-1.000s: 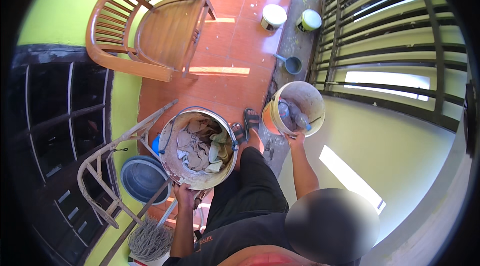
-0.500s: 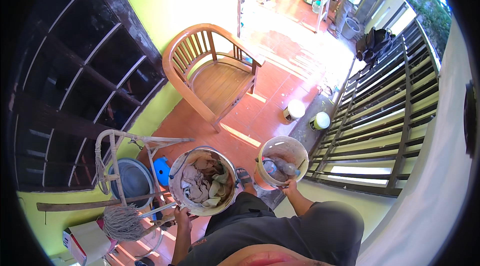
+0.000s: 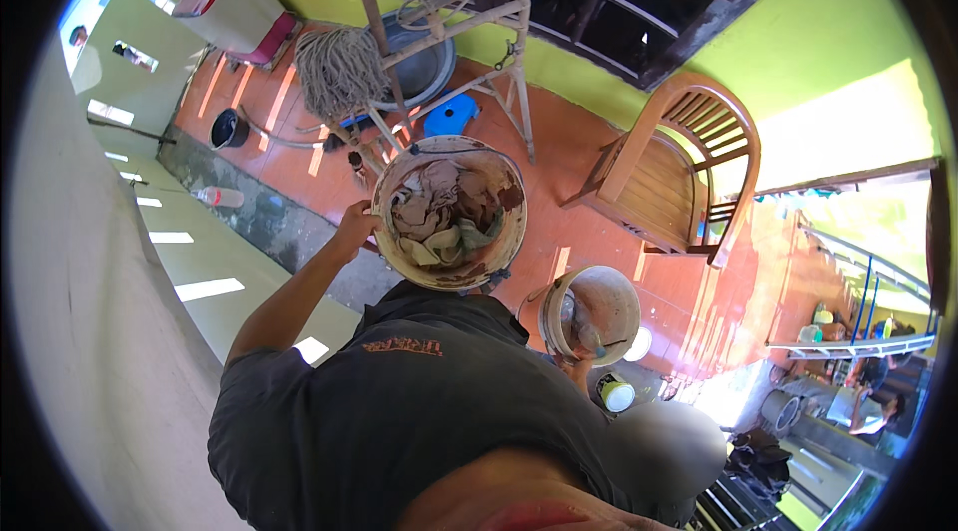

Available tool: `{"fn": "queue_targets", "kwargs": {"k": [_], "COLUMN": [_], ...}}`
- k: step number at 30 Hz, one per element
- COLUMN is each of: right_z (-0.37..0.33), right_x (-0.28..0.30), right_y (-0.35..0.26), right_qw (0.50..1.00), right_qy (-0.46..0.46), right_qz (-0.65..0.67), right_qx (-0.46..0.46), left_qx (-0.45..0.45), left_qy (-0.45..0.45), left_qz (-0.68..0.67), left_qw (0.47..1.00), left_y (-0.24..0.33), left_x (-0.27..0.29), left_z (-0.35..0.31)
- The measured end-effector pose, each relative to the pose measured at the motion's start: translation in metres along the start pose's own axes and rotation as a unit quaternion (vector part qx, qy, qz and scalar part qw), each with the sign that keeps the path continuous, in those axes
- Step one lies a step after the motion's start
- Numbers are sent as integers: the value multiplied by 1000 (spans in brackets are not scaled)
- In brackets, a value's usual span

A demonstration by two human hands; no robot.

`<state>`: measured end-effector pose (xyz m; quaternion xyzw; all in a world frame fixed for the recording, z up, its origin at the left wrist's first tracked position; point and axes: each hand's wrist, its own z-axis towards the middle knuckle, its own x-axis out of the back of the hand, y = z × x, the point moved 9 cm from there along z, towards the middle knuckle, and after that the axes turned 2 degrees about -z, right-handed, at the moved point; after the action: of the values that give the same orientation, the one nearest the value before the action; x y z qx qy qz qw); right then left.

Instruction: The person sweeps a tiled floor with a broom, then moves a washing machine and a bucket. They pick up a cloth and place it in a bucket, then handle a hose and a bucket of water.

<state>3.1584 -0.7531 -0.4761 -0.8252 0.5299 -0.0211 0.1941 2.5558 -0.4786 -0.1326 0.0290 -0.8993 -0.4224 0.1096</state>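
My left hand (image 3: 357, 228) grips the left edge of a pale, stained bucket (image 3: 511, 217), its fingers partly hidden by the wall. Crumpled beige and greyish rags (image 3: 447, 207) lie inside. To the right, my right hand (image 3: 576, 368) holds the near edge of a second, smaller pale bucket (image 3: 614, 303). In that one are clear plastic bottles (image 3: 579, 319). Both buckets are held in front of my body, tipped so that their insides show. The fingers of my right hand are only partly visible.
A wooden armchair (image 3: 664, 182) stands ahead right. Ahead are a bamboo-like frame (image 3: 521, 62), a string mop (image 3: 339, 77), a grey basin (image 3: 434, 67) and a blue stool (image 3: 451, 116). A small paint pail (image 3: 614, 391) sits near my right hand. A ladder (image 3: 848, 346) and people are far right.
My view has swung left, so the chair, mop and frame now appear farther right. Both buckets stay in my hands and have turned with me.
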Motion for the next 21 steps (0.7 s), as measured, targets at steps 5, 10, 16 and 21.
{"fn": "queue_targets", "kwargs": {"k": [5,10,16,21], "right_z": [-64,-86,-93,-109], "right_x": [-60,-82,-73,-89], "right_y": [-45,-42,13,21], "right_qw": [732,709,973,963], "right_qy": [-239,-237,-113,-172], "right_qz": [-522,-581,-190,-199], "right_qx": [366,323,-73,59], "left_qx": [21,71,89,81], "left_qy": [93,175,222,278], "left_qz": [-78,-147,-217,-307], "left_qw": [992,971,947,906], "left_y": [-23,-67,-114,-156], "left_x": [76,158,249,323], "left_z": [-67,-130,-172,-176]}}
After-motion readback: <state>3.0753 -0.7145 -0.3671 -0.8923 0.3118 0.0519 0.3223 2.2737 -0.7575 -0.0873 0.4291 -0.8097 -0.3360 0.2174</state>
